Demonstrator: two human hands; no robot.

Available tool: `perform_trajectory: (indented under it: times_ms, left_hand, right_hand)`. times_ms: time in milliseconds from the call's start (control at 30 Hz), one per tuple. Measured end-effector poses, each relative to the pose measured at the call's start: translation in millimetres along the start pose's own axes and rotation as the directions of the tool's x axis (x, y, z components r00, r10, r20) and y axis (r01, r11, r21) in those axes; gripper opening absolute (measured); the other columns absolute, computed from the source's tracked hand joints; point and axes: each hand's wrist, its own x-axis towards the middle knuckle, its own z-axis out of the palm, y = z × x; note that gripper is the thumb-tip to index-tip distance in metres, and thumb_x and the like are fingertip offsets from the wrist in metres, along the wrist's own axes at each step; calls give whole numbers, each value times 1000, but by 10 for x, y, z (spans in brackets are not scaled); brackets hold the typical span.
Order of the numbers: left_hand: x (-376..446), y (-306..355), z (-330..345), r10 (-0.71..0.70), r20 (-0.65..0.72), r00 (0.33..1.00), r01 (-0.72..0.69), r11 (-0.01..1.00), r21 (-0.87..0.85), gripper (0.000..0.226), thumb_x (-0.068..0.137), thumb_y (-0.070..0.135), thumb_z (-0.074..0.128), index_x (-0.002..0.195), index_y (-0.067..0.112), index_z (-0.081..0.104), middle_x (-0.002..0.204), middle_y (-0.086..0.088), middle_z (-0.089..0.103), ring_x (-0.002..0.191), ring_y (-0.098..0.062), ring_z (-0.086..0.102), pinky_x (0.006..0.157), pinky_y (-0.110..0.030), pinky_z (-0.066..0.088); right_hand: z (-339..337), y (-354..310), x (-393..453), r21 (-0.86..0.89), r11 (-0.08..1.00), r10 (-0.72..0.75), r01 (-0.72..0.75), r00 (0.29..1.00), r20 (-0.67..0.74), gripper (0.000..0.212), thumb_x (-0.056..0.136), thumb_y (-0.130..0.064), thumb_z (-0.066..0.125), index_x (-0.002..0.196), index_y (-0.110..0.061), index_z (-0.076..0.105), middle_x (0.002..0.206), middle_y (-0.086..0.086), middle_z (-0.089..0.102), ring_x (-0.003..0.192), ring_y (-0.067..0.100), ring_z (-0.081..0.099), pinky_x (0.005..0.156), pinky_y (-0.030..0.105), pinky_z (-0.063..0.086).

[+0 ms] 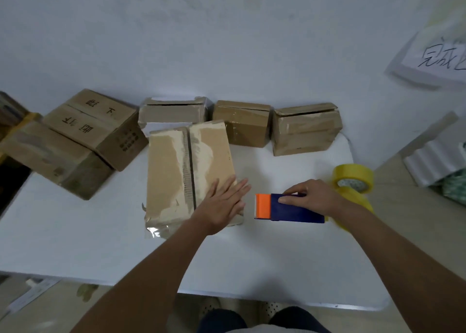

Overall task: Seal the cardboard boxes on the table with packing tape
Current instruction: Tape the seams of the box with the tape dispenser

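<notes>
A flat cardboard box [174, 173] lies in the middle of the white table [75, 244], its two top flaps meeting at a dark seam. My left hand [224, 204] rests flat on its near right corner, fingers straight. To the right, my right hand [310, 196] grips a blue tape dispenser [295, 210] with an orange front [262, 206], which carries a yellow tape roll [353, 199] partly hidden behind my wrist. The dispenser sits just right of the box, apart from it.
Three smaller boxes [174, 113] [242, 123] [306, 128] stand along the wall at the back. Two larger cartons [93, 125] [50, 156] sit at the back left. A second yellow tape roll [353, 177] lies at the right edge. A handwritten paper sign [438, 60] hangs on the right.
</notes>
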Motion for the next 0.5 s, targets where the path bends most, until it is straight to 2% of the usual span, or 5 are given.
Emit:
perform_trajectory:
  times_ms: [133,367,433,500]
  left_hand:
    - [17,-8,3,3,15,1000,-3,1000,7,63,98,55,-4,158,35,-1,164,17,-11,148,-7,-24,122,-43,-11]
    - [20,-14,2,5,-6,1000,-5,1000,-10,58,102,51,6,158,35,4,163,19,-8,148,-4,-22,121,-41,-12]
    - [8,-11,7,3,-4,1000,-3,1000,-20,57,103,50,9,157,36,5,163,19,-8,148,-3,-22,120,-40,-12]
    - [-2,-4,0,1,-7,1000,-2,1000,-25,57,102,52,6,157,36,4,163,19,-9,147,-3,-23,121,-41,-12]
  right_hand:
    - [4,47,-36,22,999,-34,34,999,-1,32,79,-60,69,97,-35,77,92,-12,74,85,7,67,79,29,55]
    - [-122,139,-155,-63,998,-9,7,1000,-25,42,81,-64,64,101,-29,77,93,-7,73,83,8,66,75,29,55]
    - [-189,85,-165,-81,997,-13,13,1000,-4,42,83,-62,63,108,-29,73,103,-8,70,90,9,64,76,26,52]
    - [-234,44,-176,-133,991,7,4,997,83,42,88,-53,62,124,-31,63,117,-7,63,99,12,59,77,22,48]
